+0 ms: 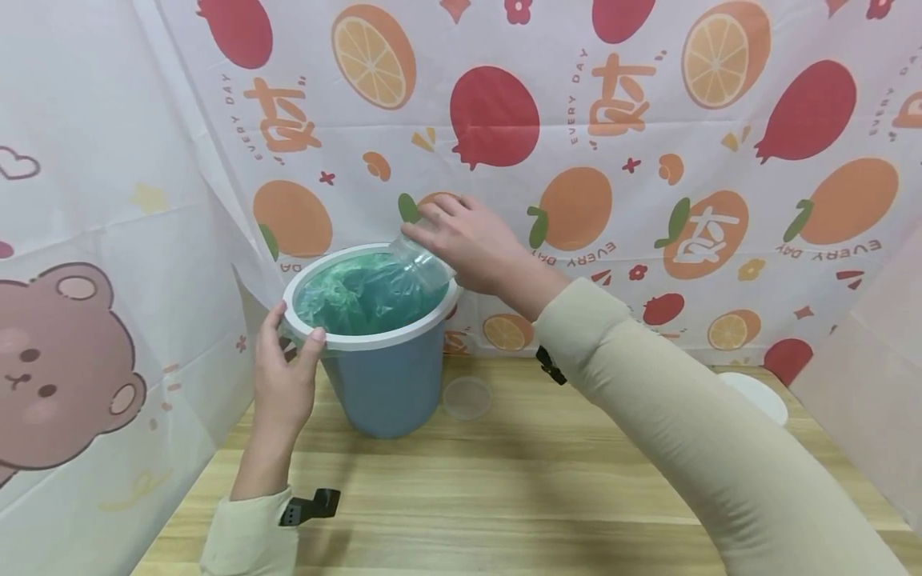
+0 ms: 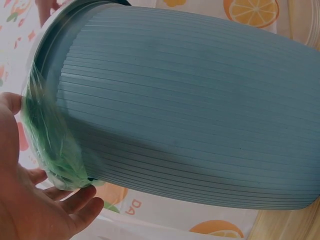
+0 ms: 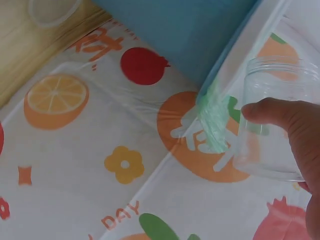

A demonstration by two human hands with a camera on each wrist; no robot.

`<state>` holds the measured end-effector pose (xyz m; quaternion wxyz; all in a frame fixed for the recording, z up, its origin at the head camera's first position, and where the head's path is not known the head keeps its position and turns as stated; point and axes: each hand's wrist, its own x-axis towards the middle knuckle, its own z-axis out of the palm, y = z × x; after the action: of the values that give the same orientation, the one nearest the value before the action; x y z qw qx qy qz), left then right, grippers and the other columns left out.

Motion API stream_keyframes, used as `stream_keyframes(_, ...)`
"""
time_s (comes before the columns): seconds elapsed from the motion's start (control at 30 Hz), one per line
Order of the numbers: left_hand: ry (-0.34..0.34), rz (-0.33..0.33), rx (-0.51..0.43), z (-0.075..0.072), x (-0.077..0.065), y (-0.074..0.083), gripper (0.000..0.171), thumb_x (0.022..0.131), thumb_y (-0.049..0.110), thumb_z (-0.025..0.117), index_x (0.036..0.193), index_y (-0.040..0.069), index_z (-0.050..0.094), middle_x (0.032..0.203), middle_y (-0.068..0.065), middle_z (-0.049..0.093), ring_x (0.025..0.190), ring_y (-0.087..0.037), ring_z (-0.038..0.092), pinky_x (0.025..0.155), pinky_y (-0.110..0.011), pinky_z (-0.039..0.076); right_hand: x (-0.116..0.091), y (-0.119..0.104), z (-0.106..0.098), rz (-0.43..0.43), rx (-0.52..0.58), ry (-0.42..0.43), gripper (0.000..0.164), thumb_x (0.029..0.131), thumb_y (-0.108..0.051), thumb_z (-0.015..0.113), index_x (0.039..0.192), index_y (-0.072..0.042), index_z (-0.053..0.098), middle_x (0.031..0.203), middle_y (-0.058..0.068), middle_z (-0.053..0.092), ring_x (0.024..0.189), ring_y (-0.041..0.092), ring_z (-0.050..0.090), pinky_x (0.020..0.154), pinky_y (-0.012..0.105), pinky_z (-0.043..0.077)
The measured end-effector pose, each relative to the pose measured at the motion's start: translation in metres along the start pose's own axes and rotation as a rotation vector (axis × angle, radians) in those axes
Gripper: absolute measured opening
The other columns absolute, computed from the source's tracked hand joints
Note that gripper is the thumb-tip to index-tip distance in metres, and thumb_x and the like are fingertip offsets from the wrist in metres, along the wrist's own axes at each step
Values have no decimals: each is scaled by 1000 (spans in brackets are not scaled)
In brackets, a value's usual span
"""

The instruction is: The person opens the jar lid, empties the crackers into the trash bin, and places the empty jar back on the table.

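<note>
A blue trash bin (image 1: 389,388) with a white rim stands on the table, lined with a green plastic bag (image 1: 353,296). My left hand (image 1: 284,388) holds the bin's near-left rim, thumb on top and fingers on the outer side, beside the bag's overhang (image 2: 52,142) in the left wrist view. Over the far-right rim, my right hand (image 1: 475,244) grips a clear jar (image 1: 426,264), tilted with its mouth toward the bag. Through its walls in the right wrist view the jar (image 3: 275,155) looks empty, with the thumb (image 3: 265,111) across its side.
Right of the bin's base lies a clear round lid (image 1: 467,398) on the wooden table (image 1: 461,488). A white round item (image 1: 756,396) is near the table's right side, partly behind my right sleeve. Printed cloth (image 1: 497,184) hangs close behind the bin and at both sides.
</note>
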<state>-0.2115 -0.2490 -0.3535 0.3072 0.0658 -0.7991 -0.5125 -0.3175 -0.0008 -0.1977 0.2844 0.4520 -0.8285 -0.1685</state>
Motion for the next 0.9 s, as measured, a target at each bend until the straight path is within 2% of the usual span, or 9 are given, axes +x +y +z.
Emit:
stream_keyframes(0.2,-7,14,9,1,1,1,75,101,43,54,162,16,21,166,-11,26,146,-40,36,118,-59,33,-25,10,2,154,222,101,80,80,-31,84,150,-23,48,146,8,55,137,30,48,111,47,46)
stream_keyframes(0.5,-7,10,19,1,1,-1,75,101,44,53,162,16,20,166,-12,26,146,-41,36,118,-60,33,-72,24,14,351,398,186,92,70,-34,92,151,-23,48,146,8,55,134,29,50,104,48,53)
stream_keyframes(0.67,0,12,22,0,1,-2,75,101,44,53,162,16,20,166,-12,26,146,-42,36,118,-61,33,-99,29,19,470,515,200,95,70,-35,92,152,-22,45,147,10,53,135,32,47,94,51,58)
stream_keyframes(0.9,1,9,18,-1,2,-2,75,101,44,53,162,17,20,167,-11,25,146,-42,36,118,-61,33,-133,29,27,609,693,185,98,71,-33,92,154,-26,41,145,8,53,127,29,50,90,53,58)
